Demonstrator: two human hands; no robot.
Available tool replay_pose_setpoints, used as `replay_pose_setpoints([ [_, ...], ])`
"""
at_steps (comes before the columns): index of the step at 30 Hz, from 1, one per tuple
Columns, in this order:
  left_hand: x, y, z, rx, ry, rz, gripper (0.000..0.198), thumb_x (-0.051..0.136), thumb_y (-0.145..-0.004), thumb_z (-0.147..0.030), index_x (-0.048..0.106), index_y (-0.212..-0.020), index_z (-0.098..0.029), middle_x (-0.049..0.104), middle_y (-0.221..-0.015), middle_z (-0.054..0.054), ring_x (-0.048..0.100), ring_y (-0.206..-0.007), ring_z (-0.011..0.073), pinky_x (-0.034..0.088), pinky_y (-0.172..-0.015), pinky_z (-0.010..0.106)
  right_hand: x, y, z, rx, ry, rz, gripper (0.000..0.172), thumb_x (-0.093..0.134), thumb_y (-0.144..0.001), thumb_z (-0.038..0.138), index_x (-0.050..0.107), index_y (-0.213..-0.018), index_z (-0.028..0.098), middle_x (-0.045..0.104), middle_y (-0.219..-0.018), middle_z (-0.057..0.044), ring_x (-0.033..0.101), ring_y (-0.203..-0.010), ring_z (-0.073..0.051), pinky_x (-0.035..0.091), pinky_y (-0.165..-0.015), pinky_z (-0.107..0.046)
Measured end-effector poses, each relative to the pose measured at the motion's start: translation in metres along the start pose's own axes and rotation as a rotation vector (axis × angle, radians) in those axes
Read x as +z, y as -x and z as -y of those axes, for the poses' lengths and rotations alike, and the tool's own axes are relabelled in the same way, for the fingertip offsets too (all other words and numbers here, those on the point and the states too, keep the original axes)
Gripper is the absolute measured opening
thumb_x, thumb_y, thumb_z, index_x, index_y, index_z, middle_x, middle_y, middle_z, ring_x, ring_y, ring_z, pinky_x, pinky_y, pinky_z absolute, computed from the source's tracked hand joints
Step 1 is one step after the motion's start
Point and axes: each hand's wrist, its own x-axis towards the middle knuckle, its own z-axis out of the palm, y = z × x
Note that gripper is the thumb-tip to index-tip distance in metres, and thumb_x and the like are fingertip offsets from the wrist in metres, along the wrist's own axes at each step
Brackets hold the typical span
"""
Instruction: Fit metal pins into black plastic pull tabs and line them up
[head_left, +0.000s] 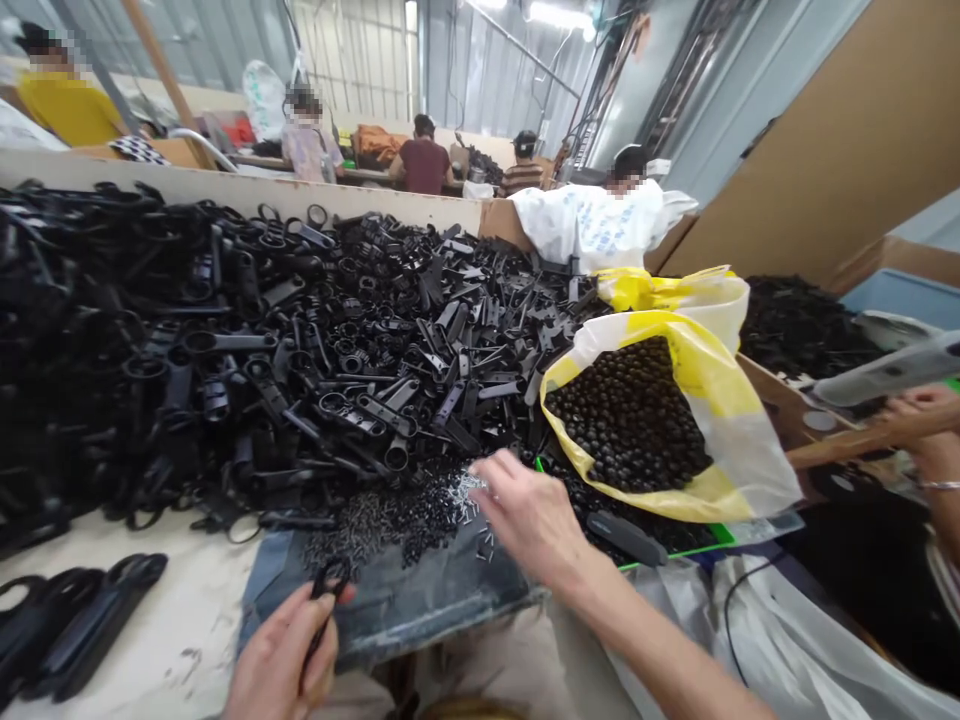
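My left hand (289, 650), low in the view, is closed around a black plastic part (330, 580) with a ring-shaped end; the fingers cover the rest of it. At the heap of small silver pins (466, 495), my right hand (529, 515) has its fingers bent and the tips drawn together; whether a pin is between them is hidden. Small dark screw-like pieces (360, 525) lie left of the silver ones, on a dark blue cloth (405, 610). Behind both hands rises a big pile of black plastic parts (300, 350), many with rings.
A yellow-and-white bag (750, 460) of small dark balls (630, 415) stands on the right, by a green-edged tray (701, 540). Stacked black handles (90, 620) lie at lower left. At the right edge, a person's hand (926, 410) is close. Several people sit beyond the low partition (420, 205).
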Motion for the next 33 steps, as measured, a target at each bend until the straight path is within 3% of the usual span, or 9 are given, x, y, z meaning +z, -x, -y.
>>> replay_pose_setpoints([
  [2, 0.012, 0.008, -0.007, 0.024, 0.040, 0.031, 0.059, 0.086, -0.066, -0.064, 0.069, -0.092, -0.015, 0.042, -0.049, -0.011, 0.024, -0.041, 0.0020, 0.023, -0.041, 0.014, 0.009, -0.023, -0.011, 0.068, 0.033, -0.049, 0.017, 0.063, -0.103, 0.027, 0.064, -0.120, 0.022, 0.071, -0.113, -0.005, 0.072, -0.091, -0.018, 0.044, -0.064, -0.024],
  [7, 0.029, 0.019, -0.012, 0.104, 0.105, 0.019, 0.059, 0.090, -0.066, -0.059, 0.067, -0.105, -0.020, 0.061, -0.067, -0.005, 0.048, -0.056, 0.0082, 0.039, -0.054, 0.018, 0.025, -0.056, -0.015, 0.087, 0.037, -0.047, 0.017, 0.072, -0.095, 0.020, 0.069, -0.112, 0.020, 0.074, -0.109, -0.008, 0.074, -0.088, -0.023, 0.044, -0.061, -0.026],
  [14, 0.019, 0.004, -0.013, -0.001, 0.228, 0.150, 0.060, 0.095, -0.062, -0.041, 0.066, -0.110, -0.019, 0.068, -0.075, -0.001, 0.056, -0.060, 0.0118, 0.041, -0.054, 0.023, 0.025, -0.049, -0.031, 0.036, -0.102, -0.059, 0.011, 0.071, -0.097, 0.028, 0.076, -0.106, 0.025, 0.081, -0.099, 0.000, 0.076, -0.089, -0.018, 0.052, -0.075, -0.024],
  [22, 0.018, 0.008, -0.019, -0.100, 0.303, 0.251, 0.045, 0.082, -0.078, -0.025, 0.068, -0.120, -0.017, 0.072, -0.094, 0.005, 0.060, -0.078, 0.0153, 0.046, -0.067, 0.026, 0.016, -0.038, -0.032, -0.001, -0.001, -0.157, 0.017, 0.060, -0.099, 0.026, 0.076, -0.098, 0.022, 0.074, -0.096, -0.006, 0.070, -0.076, -0.018, 0.041, -0.060, -0.024],
  [25, 0.015, 0.010, -0.018, -0.083, 0.315, 0.231, 0.044, 0.078, -0.081, -0.024, 0.067, -0.123, -0.017, 0.074, -0.099, 0.006, 0.061, -0.086, 0.0170, 0.046, -0.072, 0.027, 0.007, -0.037, -0.038, 0.077, 0.033, -0.291, 0.027, 0.051, -0.102, 0.030, 0.076, -0.095, 0.020, 0.070, -0.101, -0.007, 0.065, -0.073, -0.016, 0.039, -0.060, -0.026],
  [27, 0.014, 0.011, -0.017, -0.062, 0.338, 0.214, 0.043, 0.075, -0.083, -0.024, 0.067, -0.124, -0.017, 0.075, -0.103, 0.007, 0.061, -0.090, 0.0180, 0.046, -0.074, 0.028, 0.005, -0.032, -0.043, 0.157, -0.086, -0.434, 0.032, 0.054, -0.099, 0.041, 0.077, -0.090, 0.021, 0.067, -0.102, -0.008, 0.063, -0.076, -0.018, 0.042, -0.063, -0.027],
  [29, 0.014, 0.011, -0.017, -0.058, 0.377, 0.207, 0.044, 0.074, -0.081, -0.023, 0.066, -0.124, -0.017, 0.075, -0.106, 0.009, 0.061, -0.093, 0.0190, 0.047, -0.076, 0.030, 0.008, -0.022, -0.045, 0.248, -0.391, -0.499, 0.040, 0.064, -0.089, 0.057, 0.078, -0.082, 0.021, 0.065, -0.094, -0.007, 0.060, -0.074, -0.018, 0.044, -0.061, -0.029],
  [30, 0.015, 0.011, -0.017, -0.061, 0.398, 0.209, 0.045, 0.074, -0.080, -0.022, 0.066, -0.123, -0.016, 0.076, -0.107, 0.009, 0.061, -0.095, 0.0194, 0.047, -0.077, 0.030, 0.011, -0.017, -0.044, 0.309, -0.588, -0.449, 0.045, 0.070, -0.082, 0.064, 0.079, -0.080, 0.020, 0.063, -0.085, -0.005, 0.057, -0.068, -0.017, 0.042, -0.056, -0.028],
  [33, 0.019, 0.010, -0.018, -0.071, 0.451, 0.223, 0.046, 0.074, -0.075, -0.017, 0.067, -0.120, -0.016, 0.076, -0.107, 0.011, 0.061, -0.095, 0.0198, 0.048, -0.079, 0.031, 0.022, -0.005, -0.033, 0.580, -1.146, -0.067, 0.052, 0.089, -0.063, 0.065, 0.076, -0.077, 0.017, 0.043, -0.057, 0.006, 0.031, -0.047, -0.007, 0.023, -0.040, -0.020],
])
